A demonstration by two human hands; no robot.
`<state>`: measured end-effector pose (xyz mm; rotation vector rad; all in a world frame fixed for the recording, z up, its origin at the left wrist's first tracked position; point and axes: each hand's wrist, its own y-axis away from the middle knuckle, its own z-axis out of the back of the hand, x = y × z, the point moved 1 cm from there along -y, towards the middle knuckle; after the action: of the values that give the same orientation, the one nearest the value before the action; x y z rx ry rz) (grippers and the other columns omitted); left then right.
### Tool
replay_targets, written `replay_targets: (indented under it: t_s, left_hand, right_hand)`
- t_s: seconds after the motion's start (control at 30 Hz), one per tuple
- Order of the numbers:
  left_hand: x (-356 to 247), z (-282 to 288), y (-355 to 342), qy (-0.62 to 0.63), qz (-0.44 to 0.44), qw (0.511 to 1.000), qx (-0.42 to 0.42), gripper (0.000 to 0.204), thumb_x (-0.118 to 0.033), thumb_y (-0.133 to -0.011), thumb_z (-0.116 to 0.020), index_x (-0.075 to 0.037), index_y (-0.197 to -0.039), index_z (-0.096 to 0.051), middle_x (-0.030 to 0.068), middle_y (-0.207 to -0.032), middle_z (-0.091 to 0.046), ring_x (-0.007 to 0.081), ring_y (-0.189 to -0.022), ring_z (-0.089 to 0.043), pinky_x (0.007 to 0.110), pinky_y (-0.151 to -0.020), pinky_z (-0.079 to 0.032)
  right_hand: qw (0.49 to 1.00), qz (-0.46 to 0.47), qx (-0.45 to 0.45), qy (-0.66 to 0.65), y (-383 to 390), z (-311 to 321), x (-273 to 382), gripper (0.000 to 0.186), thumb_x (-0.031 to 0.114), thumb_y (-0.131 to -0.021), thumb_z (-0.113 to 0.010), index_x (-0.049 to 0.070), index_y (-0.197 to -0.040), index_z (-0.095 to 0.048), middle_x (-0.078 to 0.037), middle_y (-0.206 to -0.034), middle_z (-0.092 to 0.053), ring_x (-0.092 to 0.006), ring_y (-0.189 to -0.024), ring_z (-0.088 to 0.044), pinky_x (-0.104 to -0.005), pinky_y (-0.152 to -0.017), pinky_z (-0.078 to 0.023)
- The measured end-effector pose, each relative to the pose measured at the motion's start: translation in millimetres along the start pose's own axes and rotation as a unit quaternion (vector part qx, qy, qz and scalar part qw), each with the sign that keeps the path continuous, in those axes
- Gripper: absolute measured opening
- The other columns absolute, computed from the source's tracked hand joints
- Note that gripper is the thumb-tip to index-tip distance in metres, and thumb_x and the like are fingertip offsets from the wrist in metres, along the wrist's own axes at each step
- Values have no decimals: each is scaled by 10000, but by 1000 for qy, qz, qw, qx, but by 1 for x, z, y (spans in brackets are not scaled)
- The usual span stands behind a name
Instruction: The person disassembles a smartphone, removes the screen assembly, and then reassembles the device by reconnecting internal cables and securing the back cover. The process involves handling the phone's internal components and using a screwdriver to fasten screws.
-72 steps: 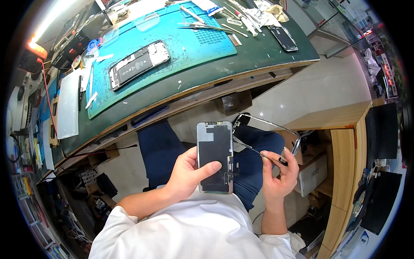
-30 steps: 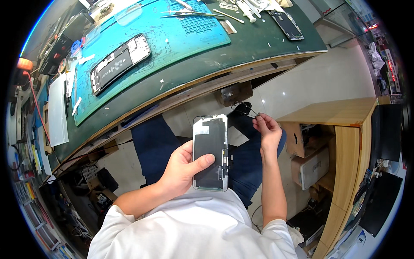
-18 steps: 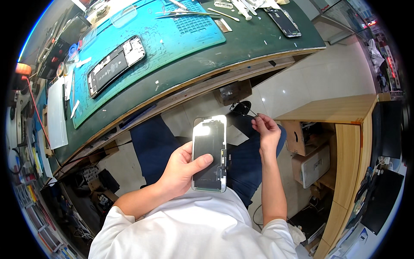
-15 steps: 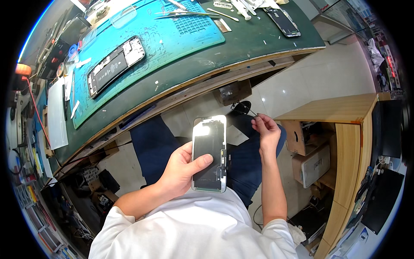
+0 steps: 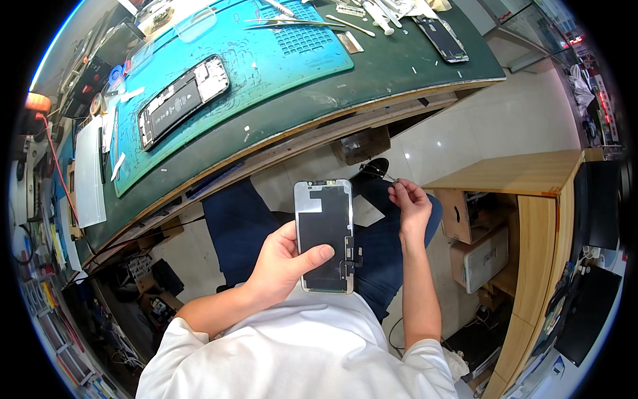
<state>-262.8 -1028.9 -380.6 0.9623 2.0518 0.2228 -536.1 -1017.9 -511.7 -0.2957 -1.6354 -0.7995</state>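
Observation:
My left hand holds a phone screen panel over my lap, its dark back side facing me, thumb across the lower part. My right hand is to the right of the panel at its top corner, fingers pinched on a thin dark strip that reaches up and left. On the workbench lies an opened phone body on a teal mat.
Tweezers and other tools lie at the mat's far edge. A second dark phone part rests on the green bench top. A wooden cabinet stands to the right. White sheets lie at the bench's left.
My right hand has moved from lower right up to the panel's top right corner. The long strip it held out has shrunk to a short piece. The panel has stayed in my left hand.

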Motion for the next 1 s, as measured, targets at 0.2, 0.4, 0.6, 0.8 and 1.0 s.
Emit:
replay_targets:
  t_s: [0.2,0.4,0.6,0.8,1.0]
  left_hand:
    - [1,0,-1,8,-8,1000,5,304,-65,-902,-711,-21,-1179,-592,69,-1115,-680,129,-994,-648,308,-901,-540]
    - [-1,0,-2,-7,-19,1000,13,309,-65,-910,-700,-18,-1195,-590,67,-1124,-678,126,-995,-645,304,-900,-538]
    - [-2,-2,2,-44,-39,998,8,312,-85,-942,-666,-12,-1233,-580,61,-1150,-672,119,-1015,-635,292,-906,-527]
    - [-2,-5,7,-39,-84,995,22,271,-92,-982,-606,-9,-1238,-575,62,-1177,-656,111,-1051,-614,288,-927,-511]
    - [-3,-7,14,-16,-130,991,17,277,-75,-984,-595,-13,-1250,-551,61,-1182,-643,118,-1070,-599,298,-946,-498]
  right_hand:
    - [1000,-3,-4,2,-1,0,-3,147,40,-931,-663,-59,-1039,-654,-83,-921,-683,-147,-807,-688,-239,-717,-564]
    - [1000,-12,-3,8,-1,0,-6,130,29,-924,-665,-50,-1027,-654,-74,-918,-677,-143,-812,-685,-238,-715,-562]
    - [1000,-13,-12,16,1,-1,-5,139,39,-920,-673,-43,-1031,-656,-64,-915,-677,-133,-793,-676,-233,-696,-553]
    - [1000,-5,0,15,3,-1,-6,178,87,-919,-691,-20,-1059,-666,-52,-912,-684,-127,-794,-676,-239,-705,-548]
    - [1000,4,-4,5,5,-1,-5,178,80,-920,-685,-30,-1059,-664,-65,-914,-686,-135,-792,-675,-239,-703,-549]
